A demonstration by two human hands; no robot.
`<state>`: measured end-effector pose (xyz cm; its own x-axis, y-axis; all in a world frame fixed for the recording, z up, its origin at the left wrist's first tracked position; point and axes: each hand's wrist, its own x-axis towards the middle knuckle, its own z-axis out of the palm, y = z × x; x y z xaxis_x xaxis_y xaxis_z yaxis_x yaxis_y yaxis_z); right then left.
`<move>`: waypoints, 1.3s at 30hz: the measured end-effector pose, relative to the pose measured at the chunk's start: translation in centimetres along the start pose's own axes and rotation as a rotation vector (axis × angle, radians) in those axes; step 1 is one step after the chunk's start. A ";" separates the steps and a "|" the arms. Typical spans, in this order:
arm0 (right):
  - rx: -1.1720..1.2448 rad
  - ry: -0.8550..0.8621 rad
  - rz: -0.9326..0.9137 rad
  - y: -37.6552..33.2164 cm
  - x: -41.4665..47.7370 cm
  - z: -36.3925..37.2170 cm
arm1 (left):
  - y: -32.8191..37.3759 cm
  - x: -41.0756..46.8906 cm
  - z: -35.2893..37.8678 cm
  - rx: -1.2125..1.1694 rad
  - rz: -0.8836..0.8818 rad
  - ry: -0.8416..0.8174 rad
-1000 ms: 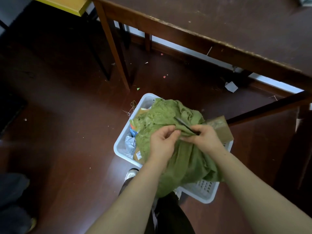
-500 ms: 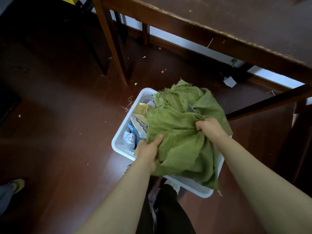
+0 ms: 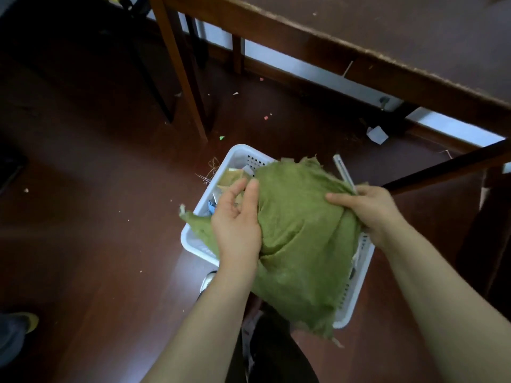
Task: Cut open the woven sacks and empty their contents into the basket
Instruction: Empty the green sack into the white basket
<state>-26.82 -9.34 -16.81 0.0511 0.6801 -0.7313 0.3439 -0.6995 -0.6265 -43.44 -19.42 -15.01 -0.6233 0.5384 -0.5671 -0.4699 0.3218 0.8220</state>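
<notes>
A crumpled green woven sack (image 3: 301, 230) hangs over a white perforated basket (image 3: 240, 157) on the floor and hides most of it. My left hand (image 3: 237, 219) grips the sack's left edge, thumb and fingers curled on the cloth. At the sack's right side, my right hand (image 3: 370, 208) clutches the cloth together with a slim pale cutter (image 3: 343, 172) that sticks up from the fist. Packets and paper items (image 3: 229, 179) show in the basket's uncovered far-left corner.
A brown wooden table (image 3: 387, 31) overhangs the far side, with its leg (image 3: 179, 73) left of the basket. A dark bar (image 3: 448, 168) slants in from the right. Paper scraps (image 3: 377, 134) lie on the dark red floor. Another person's shoe (image 3: 19, 327) is at lower left.
The sack has been turned and spread wider over the basket. My left hand shifted up onto its left edge, my right hand moved outward to the right, and the cutter now pokes out.
</notes>
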 end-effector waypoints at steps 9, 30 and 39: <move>-0.005 -0.029 0.020 0.7 -0.5 0.7 | 0.5 -2.6 0.8 0.041 0.164 -0.205; 0.006 -0.188 0.171 2.7 -1.4 1.2 | -4.8 -1.0 2.7 0.629 0.412 -0.440; -0.286 -0.062 0.159 4.1 1.1 0.7 | -8.2 -1.7 1.5 0.623 0.240 -0.509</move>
<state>-26.01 -11.65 -20.36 0.0713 0.5467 -0.8343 0.5859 -0.6998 -0.4086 -37.58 -21.77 -20.72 -0.2341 0.8848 -0.4029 0.1642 0.4444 0.8806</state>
